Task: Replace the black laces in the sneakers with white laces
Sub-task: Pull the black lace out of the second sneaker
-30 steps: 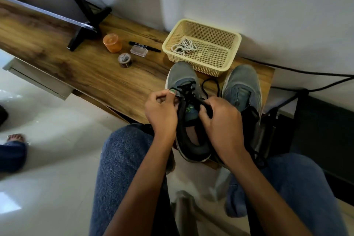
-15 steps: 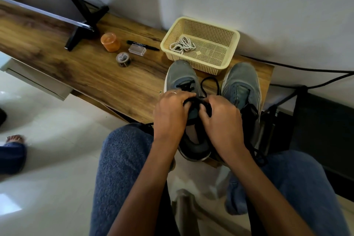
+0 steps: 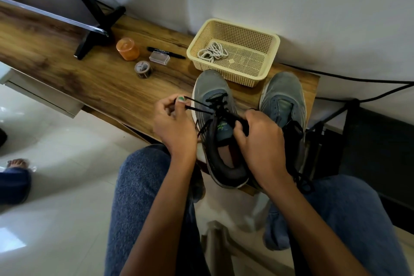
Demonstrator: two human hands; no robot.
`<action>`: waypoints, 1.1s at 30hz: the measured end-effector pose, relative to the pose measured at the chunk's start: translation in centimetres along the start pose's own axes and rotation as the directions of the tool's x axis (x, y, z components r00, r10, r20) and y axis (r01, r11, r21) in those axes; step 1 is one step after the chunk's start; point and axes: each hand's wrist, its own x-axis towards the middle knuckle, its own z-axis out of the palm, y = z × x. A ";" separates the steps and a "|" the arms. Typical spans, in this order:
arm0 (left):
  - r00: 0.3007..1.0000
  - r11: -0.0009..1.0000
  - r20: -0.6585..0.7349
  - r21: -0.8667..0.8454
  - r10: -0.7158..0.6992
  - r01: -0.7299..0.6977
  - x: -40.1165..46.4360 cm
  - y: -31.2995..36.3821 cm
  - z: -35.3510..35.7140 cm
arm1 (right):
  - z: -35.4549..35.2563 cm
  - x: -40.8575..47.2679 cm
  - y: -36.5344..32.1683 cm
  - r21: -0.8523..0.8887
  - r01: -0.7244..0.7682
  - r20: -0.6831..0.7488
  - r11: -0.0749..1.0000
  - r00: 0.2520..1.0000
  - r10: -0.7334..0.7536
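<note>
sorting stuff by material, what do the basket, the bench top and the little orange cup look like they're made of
Basket: looks like moulded plastic, pale yellow, matte, with a perforated grid through walls and floor.
Bench top: wood or wood-look laminate, brown with streaky grain and a low sheen; which one I cannot tell.
Orange cup: probably translucent plastic, glossy, since light glows through it.

Wooden bench (image 3: 74, 74), bearing: orange jar (image 3: 127, 49); black marker (image 3: 166, 52) just right of the jar; clear plastic box (image 3: 159, 57) touching the marker; tape roll (image 3: 143, 69) in front of the jar; black stand foot (image 3: 96, 36) left of the jar.
</note>
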 end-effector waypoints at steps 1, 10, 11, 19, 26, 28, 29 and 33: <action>0.998 0.998 0.048 0.056 0.037 -0.040 -0.2 0.0 0.0 | 0.0 0.0 0.0 -0.001 -0.008 0.001 1.000 1.000 0.008; 0.693 0.477 0.616 0.513 0.375 -0.714 -0.7 -0.7 -0.1 | -0.1 0.0 -0.1 -0.041 0.009 0.001 0.999 1.000 -0.009; 0.682 0.436 0.620 0.529 0.388 -0.728 -0.7 -0.9 -0.1 | -0.1 0.0 -0.1 -0.042 0.008 0.001 0.999 1.000 -0.008; 0.688 0.487 0.508 0.486 0.519 -0.726 -2.0 -1.3 0.5 | -0.2 0.0 -0.3 -0.010 -0.025 0.021 1.000 0.999 0.025; 0.965 0.973 -0.138 0.100 0.222 -0.209 -0.3 0.2 -0.1 | -0.3 0.0 -0.4 0.008 -0.034 0.053 0.999 0.998 0.034; 0.973 0.969 -0.083 0.136 0.216 -0.204 -0.3 0.1 -0.1 | -0.3 0.0 -0.3 0.001 -0.033 0.042 0.999 0.999 0.033; 0.961 0.941 0.000 0.202 0.275 -0.270 -0.4 0.0 -0.1 | -0.3 0.0 -0.3 0.001 -0.038 0.037 0.999 0.999 0.038; 0.831 0.727 0.394 0.422 0.392 -0.542 -0.8 -0.5 -0.1 | -0.2 -0.1 -0.3 -0.020 -0.035 0.026 0.999 0.999 0.035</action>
